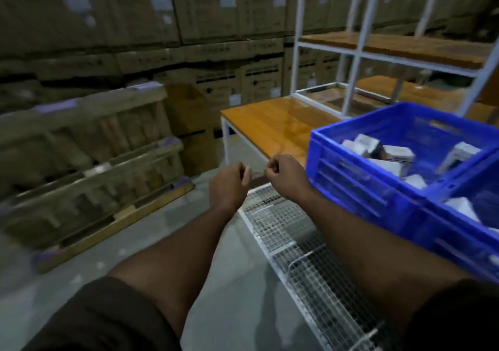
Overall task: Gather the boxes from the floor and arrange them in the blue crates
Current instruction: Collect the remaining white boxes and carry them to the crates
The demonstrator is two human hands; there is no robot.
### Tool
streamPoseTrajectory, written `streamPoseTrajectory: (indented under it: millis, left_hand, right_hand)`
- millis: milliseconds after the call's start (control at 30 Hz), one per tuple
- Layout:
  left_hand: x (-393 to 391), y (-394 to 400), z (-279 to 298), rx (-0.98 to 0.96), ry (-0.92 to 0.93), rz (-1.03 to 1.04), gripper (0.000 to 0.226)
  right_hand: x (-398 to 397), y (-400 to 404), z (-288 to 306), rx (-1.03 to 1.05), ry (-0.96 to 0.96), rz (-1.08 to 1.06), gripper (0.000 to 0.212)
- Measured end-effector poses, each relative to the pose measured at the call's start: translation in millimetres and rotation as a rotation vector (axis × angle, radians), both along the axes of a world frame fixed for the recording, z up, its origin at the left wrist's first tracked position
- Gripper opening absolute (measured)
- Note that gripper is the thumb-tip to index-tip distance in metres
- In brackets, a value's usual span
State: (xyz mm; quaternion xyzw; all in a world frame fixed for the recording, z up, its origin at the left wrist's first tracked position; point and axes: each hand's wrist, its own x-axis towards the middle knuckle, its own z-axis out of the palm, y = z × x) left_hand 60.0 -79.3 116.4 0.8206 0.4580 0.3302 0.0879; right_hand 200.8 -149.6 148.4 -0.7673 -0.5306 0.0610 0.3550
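Observation:
A blue crate (359,186) stands at the right on a wire-mesh cart (294,245), with several small white and grey boxes (397,153) lying loose inside it. A second blue crate (486,188) shows at the right edge. My left hand (229,186) and my right hand (283,174) are stretched out side by side just left of the crate, over the cart's far end. Both have their fingers curled and hold nothing. No box on the floor is in view.
A wooden-topped table (270,126) with white legs stands ahead, and a white metal shelf rack (356,51) behind it. Wooden pallets (89,167) lean at the left. Stacked cardboard cartons (189,13) fill the back wall. Grey concrete floor (162,229) lies between pallets and cart.

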Motion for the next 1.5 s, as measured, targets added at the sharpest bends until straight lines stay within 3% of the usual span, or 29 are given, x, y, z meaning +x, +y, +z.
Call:
streamPoseTrajectory:
  millis: [367, 533, 667, 1233, 1500]
  left_hand:
    - [-299, -4, -69, -0.218, 0.052, 0.424, 0.030]
    - [-397, -23, -85, -0.269, -0.001, 0.622, 0.029]
    - [-466, -37, -99, -0.319, -0.011, 0.800, 0.030]
    - [-684, -26, -106, -0.453, -0.094, 1.509, 0.030]
    - [-745, -18, -127, -0.507, -0.175, 1.644, 0.030]
  right_hand:
    - [-279, 50, -89, -0.263, 0.057, 0.287, 0.019]
    - [-386, 59, -120, -0.285, 0.021, 0.503, 0.008]
    - [-458, 72, -136, -0.297, -0.028, 0.666, 0.012]
    - [-710, 194, -178, -0.418, -0.021, 1.223, 0.011]
    - [-793, 206, -189, -0.450, -0.083, 1.350, 0.020]
